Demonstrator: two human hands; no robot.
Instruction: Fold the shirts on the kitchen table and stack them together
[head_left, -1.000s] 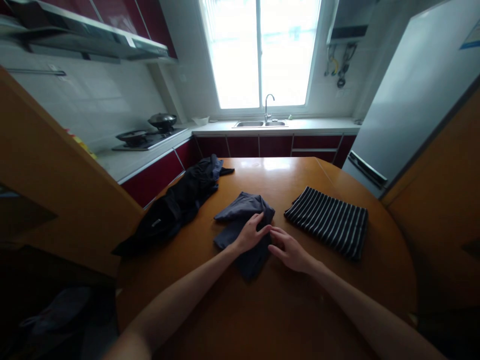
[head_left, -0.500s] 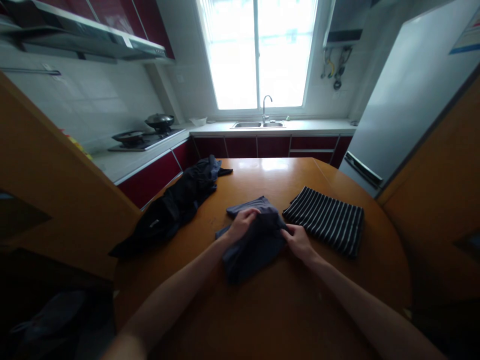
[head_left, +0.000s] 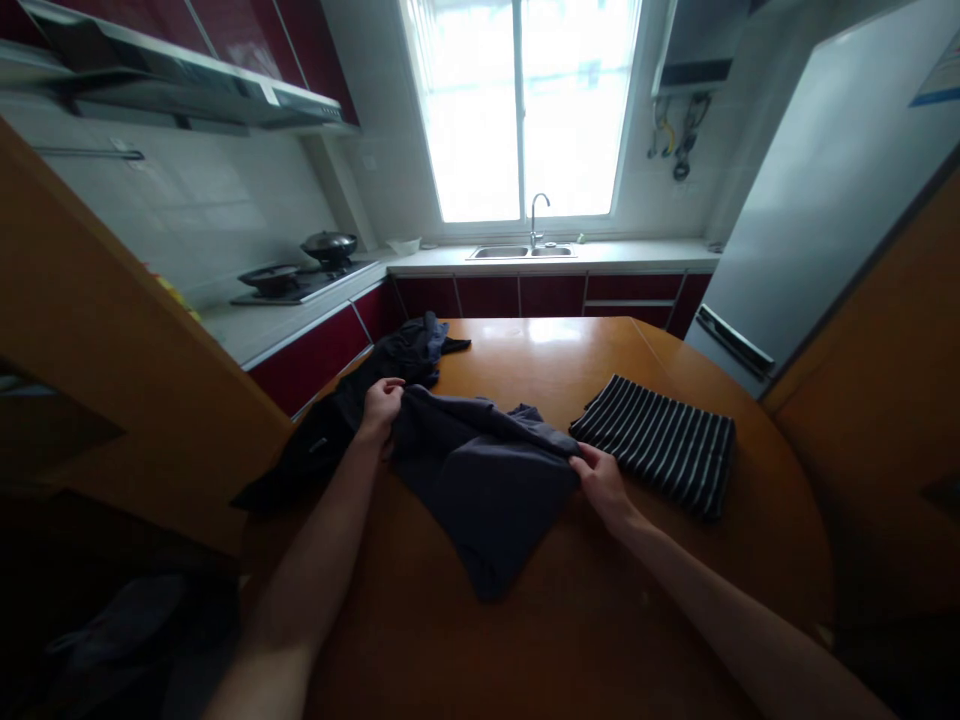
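A dark grey garment (head_left: pixel 491 485) is stretched between my two hands over the wooden table (head_left: pixel 600 600). Its upper edge is pulled wide, and the cloth narrows to a rounded point towards me. My left hand (head_left: pixel 382 410) pinches the left end of that edge, in front of the dark clothes. At the opposite end, my right hand (head_left: pixel 602 484) grips the corner between thumb and fingers. Just right of it lies a folded black cloth with white stripes (head_left: pixel 664 440). The garment's exact kind is hard to make out.
Crumpled black clothes (head_left: pixel 307 450) lie along the table's left edge. Beyond the table are a counter with a sink (head_left: pixel 501 252), a stove with pans (head_left: pixel 328 246) and a tall fridge (head_left: pixel 795 190) at right. Wooden panels flank the table.
My left hand has moved left and slightly up, drawing the bunched garment out wide. My right hand keeps its grip in nearly the same place. The view has shifted slightly.
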